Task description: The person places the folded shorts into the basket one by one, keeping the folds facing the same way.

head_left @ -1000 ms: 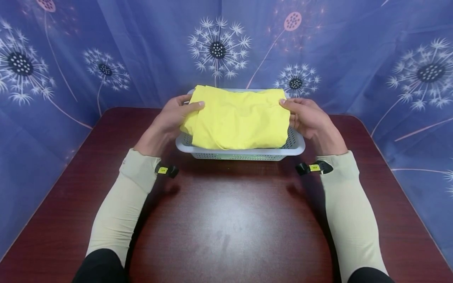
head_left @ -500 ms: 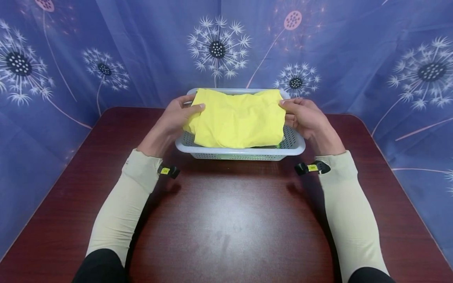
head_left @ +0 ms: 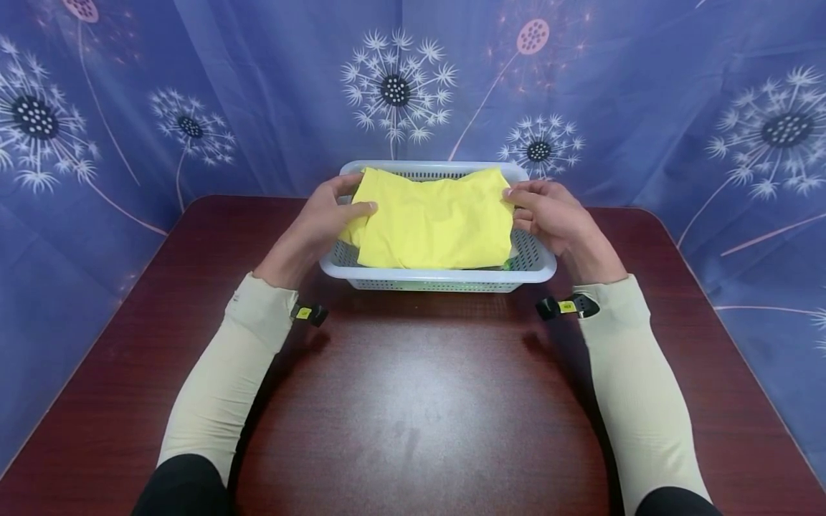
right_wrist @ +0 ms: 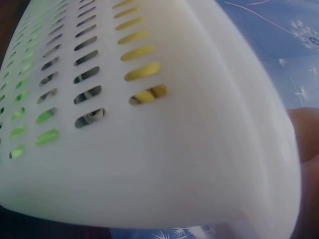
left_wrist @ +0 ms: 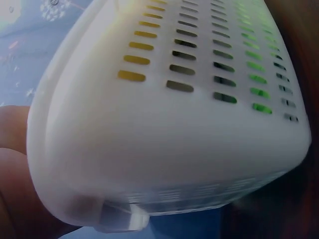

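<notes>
A folded yellow cloth [head_left: 435, 222], possibly a garment, lies within the rim of a light grey slotted plastic basket [head_left: 439, 276]. My left hand [head_left: 323, 222] holds the cloth's left end, thumb on top and fingers mostly hidden behind it. At the other end, my right hand [head_left: 551, 215] pinches the upper right edge between thumb and fingers. In the left wrist view the basket wall [left_wrist: 149, 129] fills most of the picture, with yellow, dark and green showing through its slots. The right wrist view likewise has the basket wall [right_wrist: 139, 169] in front of the hand.
The basket stands at the back of a dark red-brown wooden table [head_left: 413, 401], close to a blue curtain [head_left: 271, 93] with dandelion prints. Bits of green and dark stuff lie under the yellow cloth inside the basket.
The yellow cloth has sunk lower into the basket, and more of the back rim and right interior shows. Both hands have come slightly inward and down with it.
</notes>
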Tool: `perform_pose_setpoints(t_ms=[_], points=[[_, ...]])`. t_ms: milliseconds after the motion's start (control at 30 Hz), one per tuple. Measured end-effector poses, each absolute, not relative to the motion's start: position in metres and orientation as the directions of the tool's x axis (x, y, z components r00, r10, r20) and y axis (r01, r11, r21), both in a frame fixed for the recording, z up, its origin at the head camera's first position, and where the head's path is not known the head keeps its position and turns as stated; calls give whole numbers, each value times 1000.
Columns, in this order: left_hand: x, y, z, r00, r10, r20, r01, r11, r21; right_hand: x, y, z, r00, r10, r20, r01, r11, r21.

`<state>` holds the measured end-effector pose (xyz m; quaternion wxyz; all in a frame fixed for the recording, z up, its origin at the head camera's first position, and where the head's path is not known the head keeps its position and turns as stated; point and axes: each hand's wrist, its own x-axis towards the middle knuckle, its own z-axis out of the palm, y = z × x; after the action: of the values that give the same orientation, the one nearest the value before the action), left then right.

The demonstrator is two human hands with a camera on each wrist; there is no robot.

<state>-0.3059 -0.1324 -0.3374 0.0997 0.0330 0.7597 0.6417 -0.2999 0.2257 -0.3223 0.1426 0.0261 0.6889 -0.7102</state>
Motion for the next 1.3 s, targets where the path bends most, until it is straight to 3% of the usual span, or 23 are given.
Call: perform_pose_setpoints(t_ms=[267,533,700,967,1300], points=[[-302,-130,-334,-973,214,-91,-32,263,964,-298,224,-322,-957,-169,-234,220,99,-971],[-298,-126,-331,-981,189,-49,59,528,847,-296,221,-322,-959,-175,-225,182,231,-956],[-298,-126,-334,-975,224,3,127,543,830,-293,219,-323,-961,-171,-216,150,333,-931],[-293,-129,-333,-977,213,-30,96,555,827,-285,219,-322,-970,-166,-175,93,415,-905],[-286,-133,-328,-967,253,39,189,601,776,-276,223,-322,-982,-140,-125,32,530,-847]])
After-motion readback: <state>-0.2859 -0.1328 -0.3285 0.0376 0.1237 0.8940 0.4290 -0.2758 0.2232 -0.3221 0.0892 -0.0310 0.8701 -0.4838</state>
